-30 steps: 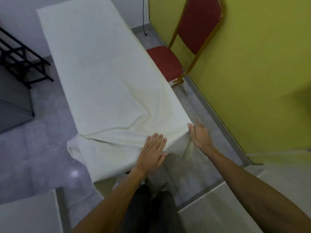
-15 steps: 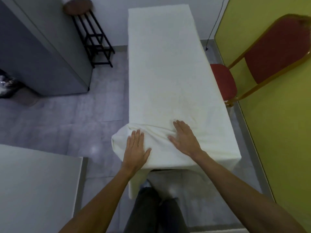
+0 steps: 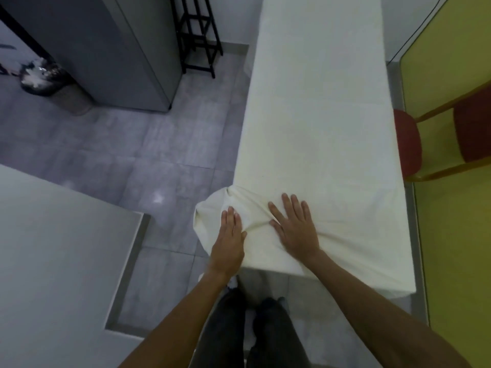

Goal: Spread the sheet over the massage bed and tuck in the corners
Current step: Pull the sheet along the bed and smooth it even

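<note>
A cream sheet (image 3: 318, 115) covers the long massage bed, which runs away from me; the bed itself is hidden beneath it. At the near left corner the cloth bunches into a loose bulge (image 3: 210, 216) that hangs off the edge. My left hand (image 3: 229, 240) lies flat on that corner, fingers straight. My right hand (image 3: 295, 227) presses flat on the sheet just to its right, fingers spread over a fold. The near right corner (image 3: 398, 282) drapes down smoothly.
A red chair with a yellow frame (image 3: 409, 144) stands against the yellow wall (image 3: 457, 235) right of the bed. A grey cabinet (image 3: 106, 54), a black rack (image 3: 199, 41) and a bin (image 3: 42, 78) are at the far left. A white surface (image 3: 53, 261) sits near left. My legs (image 3: 249, 328) stand at the bed's end.
Both hands left the near right corner and went to the near left corner, where they now press flat. My view swung left along the bed's end.
</note>
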`<state>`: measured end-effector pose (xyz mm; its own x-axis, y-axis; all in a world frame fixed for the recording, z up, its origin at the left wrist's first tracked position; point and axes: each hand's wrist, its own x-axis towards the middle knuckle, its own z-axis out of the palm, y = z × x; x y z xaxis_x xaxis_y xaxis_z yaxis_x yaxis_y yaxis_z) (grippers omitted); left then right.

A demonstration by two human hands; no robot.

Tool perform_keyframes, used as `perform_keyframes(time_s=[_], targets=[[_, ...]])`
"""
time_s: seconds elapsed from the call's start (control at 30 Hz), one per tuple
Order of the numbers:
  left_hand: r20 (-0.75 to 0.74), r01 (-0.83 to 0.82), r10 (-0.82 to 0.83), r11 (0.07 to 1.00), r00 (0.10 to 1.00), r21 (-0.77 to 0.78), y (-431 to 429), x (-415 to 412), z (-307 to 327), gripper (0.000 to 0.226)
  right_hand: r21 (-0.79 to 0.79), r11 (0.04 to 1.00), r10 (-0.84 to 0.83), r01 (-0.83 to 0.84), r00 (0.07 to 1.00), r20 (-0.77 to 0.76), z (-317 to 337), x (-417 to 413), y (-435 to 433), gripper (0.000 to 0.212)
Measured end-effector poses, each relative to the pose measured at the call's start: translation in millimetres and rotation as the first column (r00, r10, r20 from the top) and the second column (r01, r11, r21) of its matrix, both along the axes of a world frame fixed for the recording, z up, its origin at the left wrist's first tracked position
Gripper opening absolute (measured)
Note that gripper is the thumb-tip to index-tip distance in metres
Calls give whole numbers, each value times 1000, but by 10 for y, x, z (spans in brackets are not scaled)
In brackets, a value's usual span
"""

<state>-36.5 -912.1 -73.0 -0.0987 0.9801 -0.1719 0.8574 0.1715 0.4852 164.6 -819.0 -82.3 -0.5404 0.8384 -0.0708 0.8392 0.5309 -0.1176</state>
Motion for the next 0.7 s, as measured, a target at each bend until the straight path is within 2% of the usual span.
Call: perform_keyframes(time_s=[0.1, 0.2, 0.4, 0.5, 0.7], targets=[[-30, 20, -19, 1000, 999, 23, -5, 7, -1, 52, -13, 1000, -1, 1, 1000, 10, 9, 4, 15, 51], [-77, 34, -32, 999, 997, 18, -58, 24, 82, 51, -40, 999, 6, -6, 1000, -7, 85, 13, 7, 52], [-203, -48, 53, 998, 978, 33, -344, 151, 304, 58, 73, 991, 120, -116, 991, -61, 252, 53, -86, 49], [-251, -68, 75, 997, 965, 36, -555, 209, 358, 47, 104, 979, 185, -176, 979, -82, 313, 78, -193, 48], [-267, -138, 113, 987, 957, -77, -929, 492, 484, 92, 79, 964, 263, -256, 959, -103, 318, 191, -390, 49]])
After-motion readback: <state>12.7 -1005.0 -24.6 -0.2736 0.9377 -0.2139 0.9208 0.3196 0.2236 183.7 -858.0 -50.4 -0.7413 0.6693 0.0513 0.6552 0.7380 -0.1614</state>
